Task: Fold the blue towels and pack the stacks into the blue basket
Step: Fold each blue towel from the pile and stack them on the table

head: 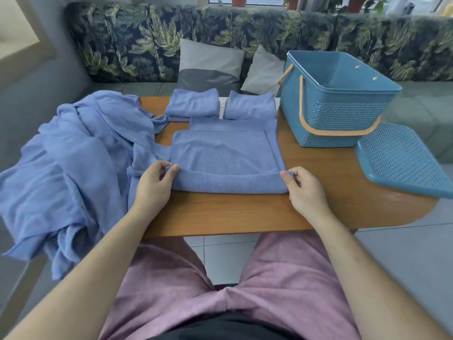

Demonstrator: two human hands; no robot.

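A blue towel (226, 155) lies partly folded in the middle of the wooden table (318, 182). My left hand (154, 185) pinches its near left corner and my right hand (304, 190) pinches its near right corner, with the near edge rolled up between them. Two folded towel stacks sit behind it, one at the left (192, 104) and one at the right (250, 106). The blue basket (335, 99) with orange handles stands open at the back right. A heap of unfolded blue towels (73, 163) hangs over the table's left end.
The basket's blue lid (402, 160) lies on the table's right end, past the edge. A leaf-patterned sofa (147, 40) with grey cushions (210, 62) runs behind the table. My legs in pink trousers are under the near edge.
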